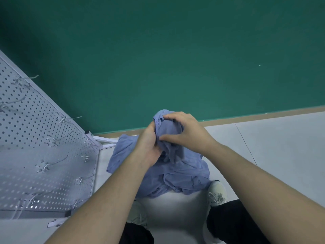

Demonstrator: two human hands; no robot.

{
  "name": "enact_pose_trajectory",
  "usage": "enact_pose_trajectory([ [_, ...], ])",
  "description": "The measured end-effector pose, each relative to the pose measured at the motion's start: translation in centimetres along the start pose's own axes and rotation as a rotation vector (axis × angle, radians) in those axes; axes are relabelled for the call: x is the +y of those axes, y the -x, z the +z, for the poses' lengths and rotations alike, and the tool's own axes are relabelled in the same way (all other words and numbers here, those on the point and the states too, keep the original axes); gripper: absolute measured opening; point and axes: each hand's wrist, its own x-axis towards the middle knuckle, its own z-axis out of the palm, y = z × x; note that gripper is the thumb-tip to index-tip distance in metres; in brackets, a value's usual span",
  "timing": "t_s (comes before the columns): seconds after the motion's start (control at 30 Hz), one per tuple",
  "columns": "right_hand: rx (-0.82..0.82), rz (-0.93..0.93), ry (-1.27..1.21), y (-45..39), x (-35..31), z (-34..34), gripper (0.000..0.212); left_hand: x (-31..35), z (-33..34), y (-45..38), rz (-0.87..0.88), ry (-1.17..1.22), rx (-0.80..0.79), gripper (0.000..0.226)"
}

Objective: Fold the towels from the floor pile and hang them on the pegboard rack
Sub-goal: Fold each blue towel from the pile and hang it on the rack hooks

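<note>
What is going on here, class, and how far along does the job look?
A person stands over a pile of blue towels on the floor. Both hands grip one bunched blue towel lifted above the pile: the left hand holds it from the side, the right hand curls over its top. It is not yet folded. The white pegboard rack to the left shows bare hooks, with no towel hung in view.
</note>
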Motion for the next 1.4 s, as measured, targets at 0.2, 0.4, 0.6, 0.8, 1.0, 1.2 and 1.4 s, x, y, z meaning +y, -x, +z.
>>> enact_pose_trajectory([
  [0.2,0.162,0.141,-0.056,-0.2,-0.1,0.1,0.013,-0.4,-0.4,-0.1,-0.007,-0.03,-0.137,0.059],
  [0.4,0.097,0.125,-0.322,-0.1,-0.1,0.1,0.01,-0.3,-0.2,-0.4,0.062,-0.013,-0.146,0.052],
  [0.6,0.228,0.25,-0.457,-0.8,0.4,-0.3,0.009,-0.1,-0.1,-0.1,0.195,-0.179,-0.017,0.045],
  [0.8,0.225,0.242,-0.208,-0.9,2.1,-1.8,0.012,-0.4,-0.7,-0.7,0.47,-0.543,0.282,0.042],
  [1.0,0.233,0.231,-0.154,-1.4,2.6,-3.2,0.014,0.5,-1.5,-1.5,0.65,-0.696,0.333,0.045],
  [1.2,0.416,0.333,-0.278,-1.5,2.6,-4.6,0.05,1.8,-2.8,-2.0,0.607,-0.958,0.107,0.042],
  [1.4,0.413,0.379,-0.413,-1.6,2.6,-6.0,0.052,2.2,-5.6,-2.8,0.619,-0.983,0.029,0.02],
])
